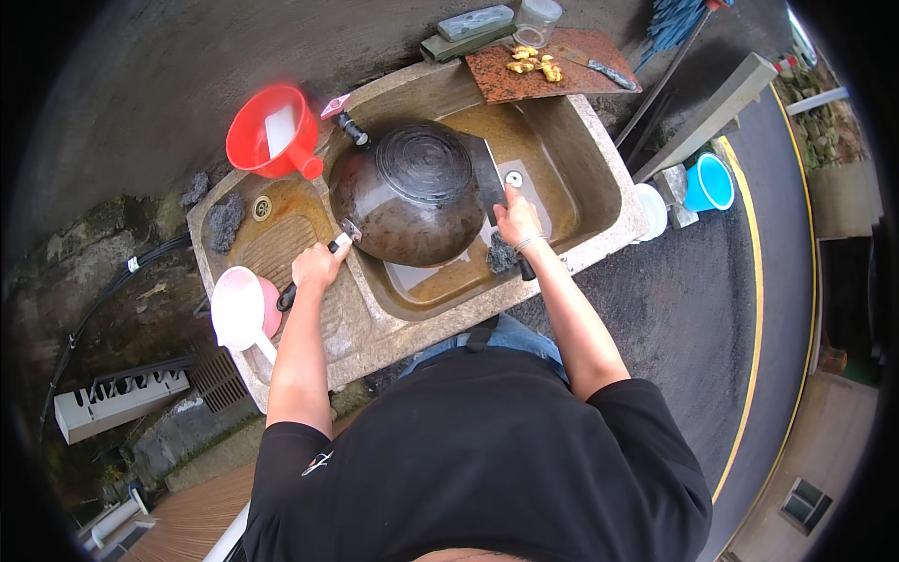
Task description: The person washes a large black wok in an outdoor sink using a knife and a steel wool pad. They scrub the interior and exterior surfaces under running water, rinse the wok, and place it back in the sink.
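Observation:
A dark wok (407, 201) lies bottom up in the deep basin of the stone sink (609, 155). My left hand (318, 267) is wrapped round its black handle (287, 300) at the left side. In my right hand (518, 217) is a cleaver with a broad dark blade (482, 173) and a bright edge; the end of its black handle (526, 270) shows below my fist. The blade lies close against the wok's right side; whether it touches, I cannot tell. Just below my right hand sits a dark scouring pad (501, 253).
Left are a red ladle (265, 122), a pink ladle (242, 304) and another scouring pad (225, 222). A tap (352, 128) reaches over the sink. A reddish board (492, 80) at the back right bears yellowish pieces and a knife (604, 70). Buckets (709, 182) stand right.

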`<state>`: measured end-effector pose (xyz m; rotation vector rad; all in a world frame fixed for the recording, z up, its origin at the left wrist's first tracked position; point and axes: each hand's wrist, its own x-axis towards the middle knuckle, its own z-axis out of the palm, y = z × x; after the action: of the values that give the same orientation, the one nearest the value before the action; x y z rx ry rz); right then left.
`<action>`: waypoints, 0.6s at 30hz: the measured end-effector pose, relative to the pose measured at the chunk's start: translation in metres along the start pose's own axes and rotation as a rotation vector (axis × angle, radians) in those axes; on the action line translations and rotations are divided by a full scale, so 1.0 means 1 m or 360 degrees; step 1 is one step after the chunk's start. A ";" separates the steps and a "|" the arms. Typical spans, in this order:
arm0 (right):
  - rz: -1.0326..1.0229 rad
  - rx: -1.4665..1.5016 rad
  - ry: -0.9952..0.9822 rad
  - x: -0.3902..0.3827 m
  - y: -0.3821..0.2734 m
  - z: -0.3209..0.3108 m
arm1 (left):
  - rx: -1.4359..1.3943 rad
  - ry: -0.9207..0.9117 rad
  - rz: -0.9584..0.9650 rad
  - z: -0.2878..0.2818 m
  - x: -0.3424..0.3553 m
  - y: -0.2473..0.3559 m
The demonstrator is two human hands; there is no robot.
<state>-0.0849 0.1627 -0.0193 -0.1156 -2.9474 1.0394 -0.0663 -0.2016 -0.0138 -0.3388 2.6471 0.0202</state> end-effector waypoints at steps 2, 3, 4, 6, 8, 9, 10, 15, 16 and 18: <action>-0.0093 -0.0055 -0.0139 -0.006 -0.010 -0.004 | 0.0003 -0.0003 0.0016 0.000 0.000 0.000; -0.0231 -0.0131 -0.0075 -0.011 -0.014 -0.001 | 0.0002 -0.0004 0.0024 -0.001 0.000 0.001; -0.0322 -0.0211 -0.0117 -0.014 -0.017 0.003 | 0.0007 -0.0011 0.0026 -0.001 0.001 0.001; -0.0514 -0.0387 -0.0155 -0.020 -0.023 0.010 | 0.0013 -0.0028 0.0018 -0.001 0.001 0.001; -0.0667 -0.0414 -0.0137 -0.023 -0.021 0.018 | 0.0005 -0.0015 0.0036 0.000 0.002 0.001; -0.0745 -0.0426 -0.0130 -0.024 -0.019 0.024 | 0.0002 -0.0010 0.0043 0.000 0.002 0.000; -0.0783 -0.0492 -0.0142 -0.028 -0.017 0.027 | 0.0010 -0.0012 0.0032 -0.001 0.002 0.000; -0.0688 -0.0485 -0.0116 -0.016 -0.002 0.056 | 0.0012 -0.0018 -0.0015 -0.003 0.001 0.003; -0.0659 -0.0467 -0.0059 -0.008 -0.006 0.060 | 0.0006 -0.0032 -0.0005 -0.002 0.000 0.004; -0.0628 -0.0473 0.0015 0.006 -0.007 0.065 | 0.0000 -0.0049 0.0004 -0.002 0.002 0.002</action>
<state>-0.0936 0.1171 -0.0654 0.4382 -2.9167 0.5477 -0.0694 -0.2002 -0.0129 -0.3328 2.6169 0.0256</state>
